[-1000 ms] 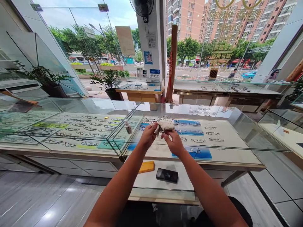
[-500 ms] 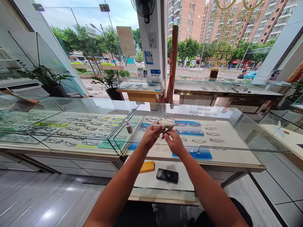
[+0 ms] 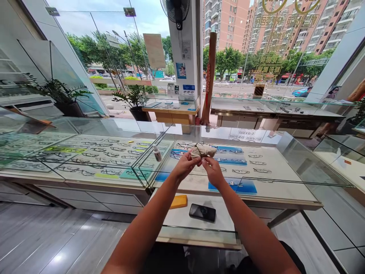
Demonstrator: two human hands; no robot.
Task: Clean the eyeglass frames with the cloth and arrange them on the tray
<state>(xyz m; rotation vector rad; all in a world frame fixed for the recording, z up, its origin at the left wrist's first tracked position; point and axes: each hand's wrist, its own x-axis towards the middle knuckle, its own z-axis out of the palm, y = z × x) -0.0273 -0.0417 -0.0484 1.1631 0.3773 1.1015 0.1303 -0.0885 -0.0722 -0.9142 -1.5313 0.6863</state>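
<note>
Above the glass counter, my left hand (image 3: 186, 164) and my right hand (image 3: 212, 170) are closed close together, fingertips almost meeting. Between them is a pair of glasses (image 3: 200, 152) with a thin dark frame, partly hidden by fingers. A bunched beige cloth (image 3: 210, 151) lies against the glasses, on their far side. How each finger grips the frame or the cloth is too small to tell. A small white spray bottle (image 3: 157, 153) stands upright on the counter, left of my left hand.
Rows of glasses frames (image 3: 110, 154) lie inside the glass showcase (image 3: 134, 167), some on blue display mats (image 3: 232, 186). Nearer me, a black phone (image 3: 202, 212) and a yellow case (image 3: 179, 201) lie on a lower white shelf (image 3: 176, 220). Glass edges run around the counter.
The cloth and glasses have turned in my hands, so the dark frame now shows across the cloth's near side. Both hands sit slightly farther right in view.
</note>
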